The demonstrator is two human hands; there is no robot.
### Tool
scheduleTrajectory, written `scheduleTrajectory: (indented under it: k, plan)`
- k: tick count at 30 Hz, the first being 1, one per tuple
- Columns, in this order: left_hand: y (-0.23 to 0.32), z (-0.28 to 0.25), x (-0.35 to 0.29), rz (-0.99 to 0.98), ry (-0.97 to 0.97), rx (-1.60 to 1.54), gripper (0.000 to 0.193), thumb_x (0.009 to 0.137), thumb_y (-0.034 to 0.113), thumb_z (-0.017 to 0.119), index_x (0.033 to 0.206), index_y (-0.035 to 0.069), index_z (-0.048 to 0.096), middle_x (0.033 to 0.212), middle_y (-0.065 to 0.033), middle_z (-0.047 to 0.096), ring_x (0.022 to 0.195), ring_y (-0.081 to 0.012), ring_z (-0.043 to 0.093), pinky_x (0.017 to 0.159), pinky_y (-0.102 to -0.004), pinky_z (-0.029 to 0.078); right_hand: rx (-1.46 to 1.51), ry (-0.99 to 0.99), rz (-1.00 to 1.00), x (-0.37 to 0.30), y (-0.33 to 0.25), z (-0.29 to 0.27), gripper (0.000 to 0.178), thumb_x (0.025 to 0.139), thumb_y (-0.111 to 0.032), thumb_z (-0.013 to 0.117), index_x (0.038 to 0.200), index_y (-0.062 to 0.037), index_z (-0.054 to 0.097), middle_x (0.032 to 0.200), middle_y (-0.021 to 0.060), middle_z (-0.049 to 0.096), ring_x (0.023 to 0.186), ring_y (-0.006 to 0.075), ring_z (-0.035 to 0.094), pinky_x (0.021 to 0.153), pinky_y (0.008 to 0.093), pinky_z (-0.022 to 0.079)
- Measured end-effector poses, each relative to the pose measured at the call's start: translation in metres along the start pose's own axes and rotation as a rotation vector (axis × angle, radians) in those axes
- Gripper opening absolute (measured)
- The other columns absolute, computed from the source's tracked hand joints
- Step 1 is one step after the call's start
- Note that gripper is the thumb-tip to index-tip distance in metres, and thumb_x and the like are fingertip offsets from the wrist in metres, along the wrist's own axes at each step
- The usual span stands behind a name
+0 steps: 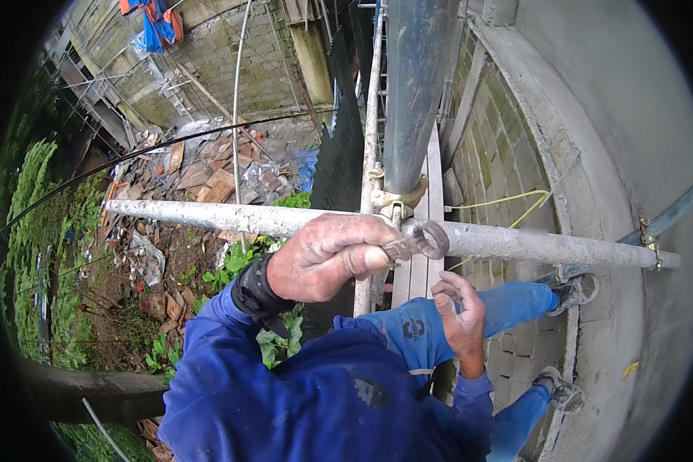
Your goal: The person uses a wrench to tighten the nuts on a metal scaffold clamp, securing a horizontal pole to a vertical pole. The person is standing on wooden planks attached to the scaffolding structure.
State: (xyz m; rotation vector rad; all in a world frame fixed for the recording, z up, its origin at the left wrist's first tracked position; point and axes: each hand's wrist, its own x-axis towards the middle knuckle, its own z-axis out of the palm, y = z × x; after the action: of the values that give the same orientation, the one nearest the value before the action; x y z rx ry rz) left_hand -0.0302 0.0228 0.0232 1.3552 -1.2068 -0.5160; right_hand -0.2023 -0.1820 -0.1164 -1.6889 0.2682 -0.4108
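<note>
Spanner [417, 241]: 1, grey ring-head type, held in your left hand [327, 256]; its ring end sits against the horiz tube, just right of the coupler.
Left hand: fist clamped tight round the spanner handle, knuckles up, resting over the horiz tube.
Right hand [460, 308]: 1, fingers loosely curled, clamped on nothing; it hangs just below the tube, under the spanner head, apart from both.
Horiz tube [208, 216]: 1 scaffold tube, whitish w/ dried cement, runs left to right across the view.
Upright tube [417, 85]: 1 big grey standard, meets the horiz tube at the coupler.
Coupler [399, 202]: 1 at that crossing, yellowish metal; 1 more clamp [650, 240] near the tube's right end, by the wall.
Wall [593, 115]: 1 rendered face on the right, blockwork beside it.
Legs: 2, blue trousers, 2 grey shoes [576, 289], on the ledge below you.
Rubble [208, 173]: bricks and boards heaped on the ground far below left, count can't tell.
Yellow cord [508, 200]: 1, strung along the blockwork.
</note>
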Motion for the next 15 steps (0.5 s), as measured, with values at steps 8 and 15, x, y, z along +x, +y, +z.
scheduleTrajectory:
  k: [8, 15]
  plan:
    - [0.010, -0.126, 0.013, -0.074, -0.022, 1.163, 0.033, 0.088, 0.010, 0.063, 0.119, -0.001, 0.065, 0.096, -0.0160, 0.069, 0.083, -0.0305, 0.067, 0.076, -0.0375, 0.052, 0.304, -0.020, -0.008, 0.027, -0.004, 0.066, 0.056, 0.090, -0.037, 0.074, 0.122, 0.0033, 0.052, 0.104, 0.0087, 0.064, 0.093, 0.0140, 0.061, 0.085, 0.0280, 0.049]
    - [-0.068, -0.160, 0.062, -0.177, -0.476, 1.277, 0.020, 0.089, 0.012, 0.058, 0.104, 0.003, 0.069, 0.087, -0.0192, 0.069, 0.082, -0.0394, 0.067, 0.078, -0.0481, 0.053, 0.035, 0.169, -0.047, 0.024, -0.011, 0.064, 0.039, 0.091, -0.033, 0.073, 0.101, 0.0021, 0.061, 0.087, 0.0072, 0.067, 0.079, 0.0125, 0.064, 0.073, 0.0263, 0.051]
